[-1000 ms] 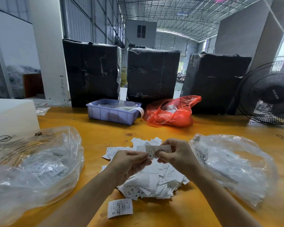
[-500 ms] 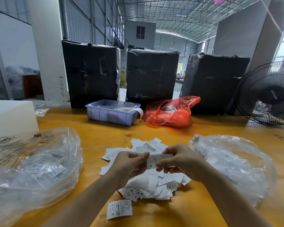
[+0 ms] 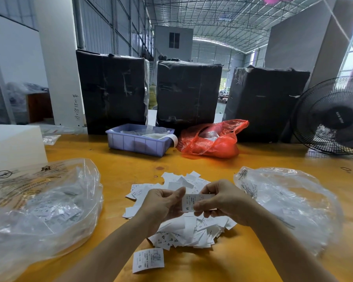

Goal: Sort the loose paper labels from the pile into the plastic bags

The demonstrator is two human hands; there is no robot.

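A pile of white paper labels (image 3: 192,231) lies on the yellow table in front of me. Above it, my left hand (image 3: 161,206) and my right hand (image 3: 222,202) both pinch one small white label (image 3: 189,203) printed with an M, the left at its left edge, the right at its right side. A clear plastic bag (image 3: 39,210) with labels inside lies to the left. Another clear plastic bag (image 3: 289,204) with a few labels lies to the right. One single label (image 3: 148,260) marked S lies alone near the front edge.
A blue plastic bin (image 3: 139,142) and a red plastic bag (image 3: 210,141) sit further back. Three black wrapped boxes (image 3: 187,94) stand behind them. A black fan (image 3: 332,117) stands at the right, a white block (image 3: 13,145) at the left.
The label held between both hands has come down a little and turned so that its printed side with the M faces me. The piles and bags have not moved.
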